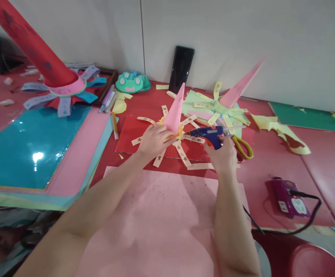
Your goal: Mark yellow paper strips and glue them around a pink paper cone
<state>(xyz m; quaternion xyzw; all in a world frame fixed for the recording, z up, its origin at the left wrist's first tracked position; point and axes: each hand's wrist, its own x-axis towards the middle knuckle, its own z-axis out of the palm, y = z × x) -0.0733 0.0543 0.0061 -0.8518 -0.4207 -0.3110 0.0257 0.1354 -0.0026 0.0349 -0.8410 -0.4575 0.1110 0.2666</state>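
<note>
A pink paper cone stands on a yellow base, ringed by cream paper strips marked with stars, on a red sheet. My left hand is closed about the cone's lower left side, near the base. In my right hand is a blue glue gun, its nozzle pointing left at the yellow base. Whether the nozzle touches the paper I cannot tell. Yellow-handled scissors lie just right of the glue gun, partly hidden by my hand.
Behind on the right stands another pink cone with yellow strips. A phone leans against the wall. Left are a red paper tube and a blue glossy sheet. A purple power box with a black cable sits at right.
</note>
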